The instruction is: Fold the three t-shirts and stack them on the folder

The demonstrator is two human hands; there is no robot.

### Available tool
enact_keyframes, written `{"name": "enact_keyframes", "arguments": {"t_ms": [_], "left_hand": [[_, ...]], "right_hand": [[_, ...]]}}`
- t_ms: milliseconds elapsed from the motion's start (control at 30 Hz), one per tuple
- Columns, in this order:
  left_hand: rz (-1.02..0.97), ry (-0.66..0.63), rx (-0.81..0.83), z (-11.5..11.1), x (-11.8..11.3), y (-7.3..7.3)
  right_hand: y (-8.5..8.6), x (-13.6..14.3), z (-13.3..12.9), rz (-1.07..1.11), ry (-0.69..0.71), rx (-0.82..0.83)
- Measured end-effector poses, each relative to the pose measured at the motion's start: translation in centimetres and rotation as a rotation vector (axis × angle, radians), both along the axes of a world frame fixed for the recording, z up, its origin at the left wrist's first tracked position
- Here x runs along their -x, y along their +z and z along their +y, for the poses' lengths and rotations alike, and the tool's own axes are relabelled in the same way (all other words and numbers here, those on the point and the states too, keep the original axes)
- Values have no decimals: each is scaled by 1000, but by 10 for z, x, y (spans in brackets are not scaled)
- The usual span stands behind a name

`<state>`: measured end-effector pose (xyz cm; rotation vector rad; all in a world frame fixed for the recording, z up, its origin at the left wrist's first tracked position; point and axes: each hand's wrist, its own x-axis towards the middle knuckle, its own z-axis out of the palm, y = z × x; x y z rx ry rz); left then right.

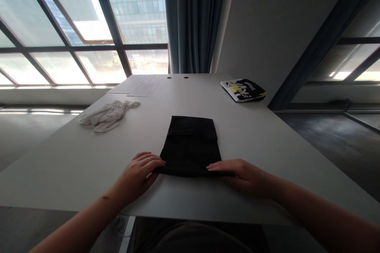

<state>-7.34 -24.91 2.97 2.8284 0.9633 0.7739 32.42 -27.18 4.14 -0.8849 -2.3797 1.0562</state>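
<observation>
A black folded cloth (191,148) lies flat on the white table in front of me, with a fold line across its upper part. My left hand (141,172) grips its near left corner, fingers on top and thumb beneath. At the near right corner, my right hand (242,176) pinches the same near edge in the same way. That edge is slightly raised off the table between the two hands.
A crumpled white cloth (108,116) lies on the table (184,201) at the left. Paper sheets (142,88) are at the far left. A folded black, white and yellow printed item (244,90) rests at the far right. Behind stand windows and a blue curtain (196,19).
</observation>
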Motion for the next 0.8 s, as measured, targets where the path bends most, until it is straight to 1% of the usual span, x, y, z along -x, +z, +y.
{"name": "enact_keyframes", "arguments": {"t_ms": [67, 133, 167, 233, 333, 400, 467, 533, 600, 667, 733, 800], "left_hand": [[-18, -71, 44, -7, -1, 8], [-26, -124, 92, -14, -4, 18], [-40, -131, 112, -17, -6, 23], [-87, -102, 148, -17, -11, 33], [-140, 29, 198, -3, -20, 43], [-130, 138, 242, 14, -26, 45], [-96, 221, 298, 35, -31, 45], [-59, 276, 345, 56, -38, 41], [-24, 315, 368, 76, -44, 34], [-2, 340, 351, 95, -49, 22], [4, 318, 289, 111, -52, 8], [-10, 254, 254, 124, -52, -6]], "right_hand": [[16, -6, -4, -47, 76, 41], [33, -10, -9, -96, 95, 106], [40, -12, -10, -113, 85, 138], [51, -17, -9, -125, 25, 188], [55, -23, 6, -79, -158, 267], [51, -25, 24, -19, -269, 363], [45, -26, 45, 19, -326, 437], [37, -25, 67, 11, -360, 432], [29, -23, 87, -46, -393, 369], [18, -22, 103, -140, -422, 247], [5, -23, 114, -232, -438, 65], [-9, -25, 120, -274, -459, -102]]}}
